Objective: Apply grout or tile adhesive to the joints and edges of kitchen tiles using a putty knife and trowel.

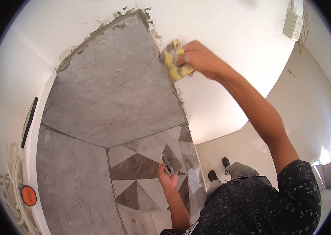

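My right hand (pixel 202 60) is raised to the wall and closed on a yellow flat spreader (pixel 172 58) smeared with grey mortar. The spreader's left edge lies along the right border of the large grey marbled tile (pixel 106 78), where a rough mortar seam (pixel 181 100) runs down. Lower and to the left, my left hand (pixel 168 181) is closed around a small grey flat piece (pixel 169 163) with dark smears. What kind of piece that is cannot be made out. Ragged mortar (pixel 95 35) also lines the tile's upper edge against the white wall (pixel 212 23).
On the left ledge lie a coiled cream hose or cable (pixel 10 184), a round orange-faced object (pixel 28 195) and a slim dark object (pixel 29 122). Patterned triangle tiles (pixel 134 166) lie below. A white switch box (pixel 293 24) is at upper right. My feet (pixel 213 175) stand on beige flooring.
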`<state>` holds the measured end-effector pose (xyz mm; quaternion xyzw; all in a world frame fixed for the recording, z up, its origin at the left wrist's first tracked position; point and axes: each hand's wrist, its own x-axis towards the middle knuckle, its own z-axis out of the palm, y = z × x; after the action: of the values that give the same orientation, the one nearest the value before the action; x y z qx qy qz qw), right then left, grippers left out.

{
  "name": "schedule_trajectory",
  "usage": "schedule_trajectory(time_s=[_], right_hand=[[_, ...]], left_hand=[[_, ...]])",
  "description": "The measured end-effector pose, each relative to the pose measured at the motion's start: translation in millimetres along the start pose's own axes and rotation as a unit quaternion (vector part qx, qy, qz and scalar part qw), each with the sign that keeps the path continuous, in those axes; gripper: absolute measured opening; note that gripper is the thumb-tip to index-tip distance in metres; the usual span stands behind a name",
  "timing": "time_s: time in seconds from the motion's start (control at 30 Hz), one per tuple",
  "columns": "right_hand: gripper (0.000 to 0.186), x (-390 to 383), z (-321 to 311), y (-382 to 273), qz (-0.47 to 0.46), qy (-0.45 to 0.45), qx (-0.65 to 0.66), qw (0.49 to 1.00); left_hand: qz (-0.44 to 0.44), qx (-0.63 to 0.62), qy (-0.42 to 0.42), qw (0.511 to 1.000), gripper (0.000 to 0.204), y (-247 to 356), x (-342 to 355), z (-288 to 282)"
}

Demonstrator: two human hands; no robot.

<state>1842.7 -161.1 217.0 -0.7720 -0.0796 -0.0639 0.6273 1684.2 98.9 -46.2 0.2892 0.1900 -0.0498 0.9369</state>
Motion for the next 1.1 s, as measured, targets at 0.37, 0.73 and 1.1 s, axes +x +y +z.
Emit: schedule_trajectory(time_s=[0.37, 0.73, 1.1], right_hand=[[0.043, -174.8, 52.7, 78.2, -0.400, -0.252, -0.292, 0.831], [0.047, -299.3, 46.3, 194.0, -0.423, -0.327, -0.244, 0.809], [0.043, -327.5, 64.6, 214.7, -0.528, -0.464, -0.190, 0.686]], left_hand=[[-0.102, -0.137, -0.046, 0.984, 0.018, -42.5, -44.2, 1.6], [0.296, -0.127, 0.226, 0.919, 0.022, -89.5, -293.5, -85.0], [0.222, 0.624, 0.606, 0.441, 0.026, -320.4, -567.1, -250.0]])
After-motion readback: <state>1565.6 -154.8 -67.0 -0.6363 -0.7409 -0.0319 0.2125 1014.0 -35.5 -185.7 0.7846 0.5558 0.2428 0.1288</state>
